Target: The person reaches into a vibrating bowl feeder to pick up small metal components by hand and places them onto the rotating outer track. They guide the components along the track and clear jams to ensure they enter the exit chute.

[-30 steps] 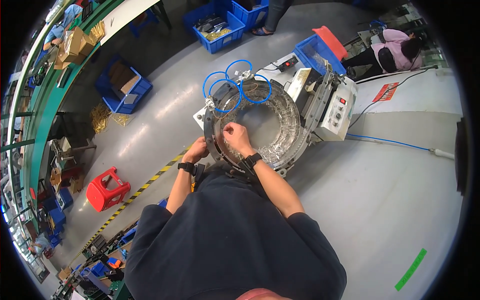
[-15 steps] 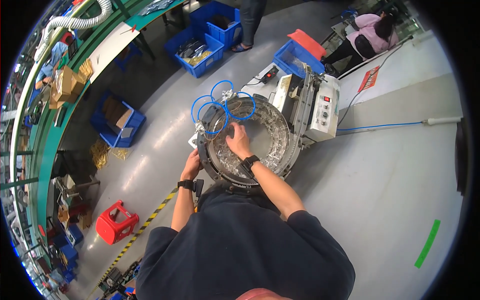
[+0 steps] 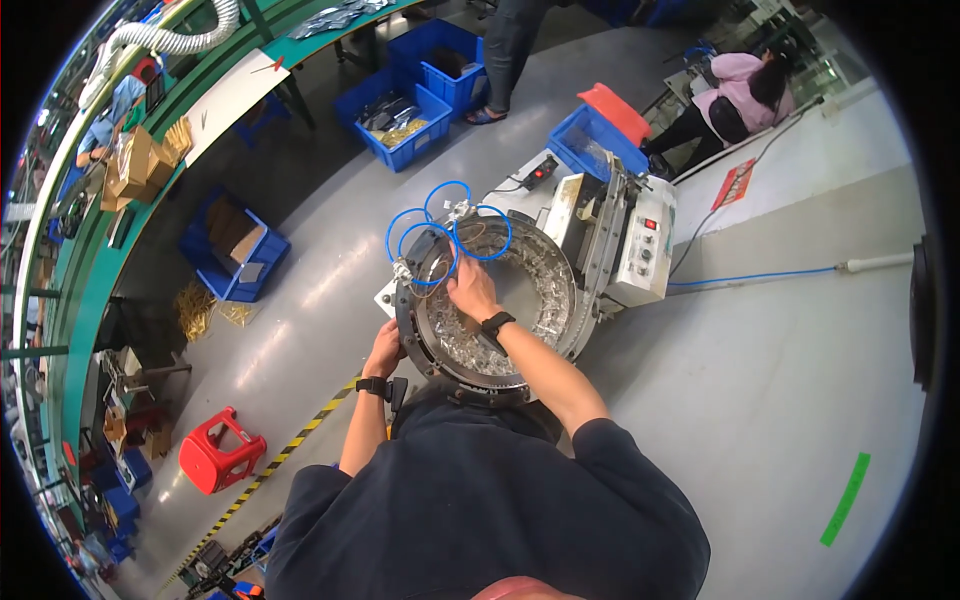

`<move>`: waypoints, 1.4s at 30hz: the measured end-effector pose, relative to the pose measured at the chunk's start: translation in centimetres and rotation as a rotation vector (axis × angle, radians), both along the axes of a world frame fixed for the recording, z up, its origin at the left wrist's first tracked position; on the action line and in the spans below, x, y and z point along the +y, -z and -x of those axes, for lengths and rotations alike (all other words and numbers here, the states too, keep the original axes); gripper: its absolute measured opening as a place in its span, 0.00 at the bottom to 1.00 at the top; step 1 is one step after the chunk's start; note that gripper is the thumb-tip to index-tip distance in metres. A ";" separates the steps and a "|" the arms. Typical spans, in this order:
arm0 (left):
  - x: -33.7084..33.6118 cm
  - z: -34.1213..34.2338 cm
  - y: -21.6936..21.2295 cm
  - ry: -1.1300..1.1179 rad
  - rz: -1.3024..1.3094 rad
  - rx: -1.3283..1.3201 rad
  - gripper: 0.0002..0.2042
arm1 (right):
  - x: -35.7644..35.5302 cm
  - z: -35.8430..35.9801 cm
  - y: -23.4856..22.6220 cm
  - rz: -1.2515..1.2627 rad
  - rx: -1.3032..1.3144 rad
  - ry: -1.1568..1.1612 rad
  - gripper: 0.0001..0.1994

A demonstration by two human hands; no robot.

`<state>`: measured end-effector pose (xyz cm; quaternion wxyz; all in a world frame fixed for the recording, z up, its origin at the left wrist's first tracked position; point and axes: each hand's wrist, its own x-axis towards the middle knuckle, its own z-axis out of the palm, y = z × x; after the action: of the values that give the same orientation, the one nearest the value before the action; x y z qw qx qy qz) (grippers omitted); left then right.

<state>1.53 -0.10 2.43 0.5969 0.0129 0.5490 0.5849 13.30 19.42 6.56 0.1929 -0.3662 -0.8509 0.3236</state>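
In front of me stands a round metal bowl feeder (image 3: 566, 322), with many small clear, shiny parts (image 3: 548, 290) heaped around its inside. My right hand (image 3: 472, 288) reaches into the bowl's left half, just below looped blue air tubes (image 3: 424, 226). Its fingers are drawn together and point at the far-left wall; whatever is at their tips is too small to make out. Against the bowl's outer left side, my left hand (image 3: 384, 350) has its fingers curled on the edge, partly hidden by it. Both wrists wear a black band.
A white control box (image 3: 638, 250) adjoins the feeder on the right. Blue bins (image 3: 402, 130) stand beyond, near a standing person's legs (image 3: 510, 60). A red stool (image 3: 222, 450) is at left. Far right, a person in pink (image 3: 745, 95) sits. A green workbench (image 3: 85, 300) curves along the left.
My right hand has moved slightly toward the bowl's far-left wall, its fingers now closer to the blue tubes. The left hand stays at the outer edge. The whole view has shifted a little.
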 end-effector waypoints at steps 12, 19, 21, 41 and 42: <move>-3.2 -0.2 -0.2 -0.028 -0.080 -0.029 0.11 | 1.9 0.4 1.2 -0.166 -0.097 -0.177 0.31; -2.9 -0.4 0.0 -0.062 -0.070 -0.036 0.12 | 2.4 0.5 1.1 -0.161 -0.184 -0.252 0.30; -2.5 -0.2 -0.2 -0.070 -0.064 -0.036 0.12 | 2.6 0.3 0.8 -0.110 -0.096 -0.223 0.30; 0.3 0.2 0.3 0.049 -0.009 0.001 0.19 | 1.8 0.5 0.9 0.071 0.104 -0.240 0.32; 0.3 0.3 0.6 0.048 -0.011 -0.004 0.19 | 1.8 0.6 0.9 0.119 0.094 -0.265 0.32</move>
<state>1.24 0.22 1.80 0.6117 0.0284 0.5443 0.5734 12.75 21.25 5.64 0.1662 -0.2457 -0.8612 0.4128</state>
